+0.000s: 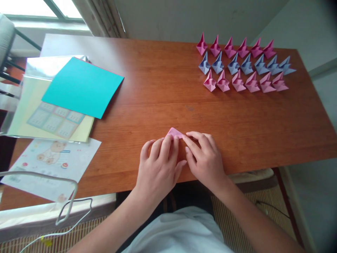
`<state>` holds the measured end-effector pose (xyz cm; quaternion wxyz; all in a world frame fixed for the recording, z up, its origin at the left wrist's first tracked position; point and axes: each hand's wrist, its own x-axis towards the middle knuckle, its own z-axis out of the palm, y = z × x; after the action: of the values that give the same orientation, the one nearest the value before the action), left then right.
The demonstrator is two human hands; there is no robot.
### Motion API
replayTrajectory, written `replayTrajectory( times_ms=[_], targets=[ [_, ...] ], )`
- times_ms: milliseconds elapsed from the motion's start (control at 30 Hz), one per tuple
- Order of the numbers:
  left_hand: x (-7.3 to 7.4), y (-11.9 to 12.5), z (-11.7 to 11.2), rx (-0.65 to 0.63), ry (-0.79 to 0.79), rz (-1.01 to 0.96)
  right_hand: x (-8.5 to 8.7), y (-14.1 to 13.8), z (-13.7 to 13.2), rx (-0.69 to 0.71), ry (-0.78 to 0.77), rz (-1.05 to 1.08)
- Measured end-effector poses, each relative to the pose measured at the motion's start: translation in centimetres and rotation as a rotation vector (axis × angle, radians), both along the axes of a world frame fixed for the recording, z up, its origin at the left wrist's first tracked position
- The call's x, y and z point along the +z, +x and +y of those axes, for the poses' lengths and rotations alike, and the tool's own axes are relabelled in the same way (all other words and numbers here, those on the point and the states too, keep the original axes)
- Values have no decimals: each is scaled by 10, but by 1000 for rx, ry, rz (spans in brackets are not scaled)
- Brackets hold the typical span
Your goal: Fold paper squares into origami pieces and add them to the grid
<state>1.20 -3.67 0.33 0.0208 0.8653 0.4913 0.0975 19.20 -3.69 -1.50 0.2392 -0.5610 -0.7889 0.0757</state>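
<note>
A small folded pink paper (174, 133) lies on the wooden table (158, 91) near its front edge. My left hand (158, 165) rests on it with fingers laid flat, pressing its near part down. My right hand (204, 156) sits beside it on the right, its forefinger tip pushing on the paper's right edge. Most of the paper is hidden under my fingers; only its far corner shows.
At the back right stand three rows of finished folded figures: dark pink (230, 48), blue (246, 65) and light pink (244, 83). On the left lie a teal sheet (81, 86), a clear packet of paper (39, 105) and a printed bear sheet (52, 158).
</note>
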Motion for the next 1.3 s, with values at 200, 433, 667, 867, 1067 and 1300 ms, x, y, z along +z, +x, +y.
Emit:
replayTrajectory(
  times_ms=[200, 433, 667, 867, 1067, 1300],
  targets=[
    [6, -3, 14, -35, 11, 31, 1, 1, 4, -44, 0, 82],
    [7, 0, 13, -57, 78, 89, 1, 0, 4, -57, -12, 84],
    [3, -2, 20, -63, 33, 7, 5, -1, 11, -64, -19, 73],
    [-5, -9, 37, -9, -90, -209, 6, -5, 26, -91, -51, 141],
    [-7, -11, 45, -8, -123, -283, 5, -5, 32, -75, -56, 231],
    [-8, -12, 47, -17, -92, -339, 6, -1, 31, -91, -52, 277]
  ],
)
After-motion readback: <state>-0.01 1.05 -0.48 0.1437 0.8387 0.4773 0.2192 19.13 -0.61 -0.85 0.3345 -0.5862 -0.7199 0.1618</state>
